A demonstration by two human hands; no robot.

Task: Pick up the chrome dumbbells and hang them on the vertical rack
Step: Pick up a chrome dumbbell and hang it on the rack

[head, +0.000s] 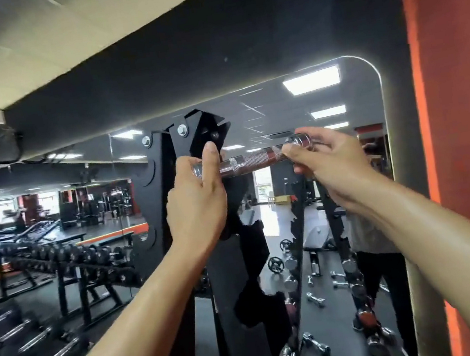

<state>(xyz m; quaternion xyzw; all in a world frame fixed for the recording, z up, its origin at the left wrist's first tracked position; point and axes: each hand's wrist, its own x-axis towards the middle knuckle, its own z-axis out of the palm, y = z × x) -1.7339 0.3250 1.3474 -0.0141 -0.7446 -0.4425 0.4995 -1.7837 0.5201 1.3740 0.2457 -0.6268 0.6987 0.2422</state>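
Note:
A small chrome dumbbell is held level near the top of the black vertical rack. My left hand grips its left end, thumb up against the rack's top plate. My right hand pinches its right end. The rack's notched uprights run down below my hands; its upper notches look bare. In the mirror behind, the rack's lower notches show several chrome dumbbells.
A large wall mirror stands right behind the rack. An orange wall is at the right. A long rack of black dumbbells runs along the left. The mirror shows loose chrome dumbbells on the floor and a bench.

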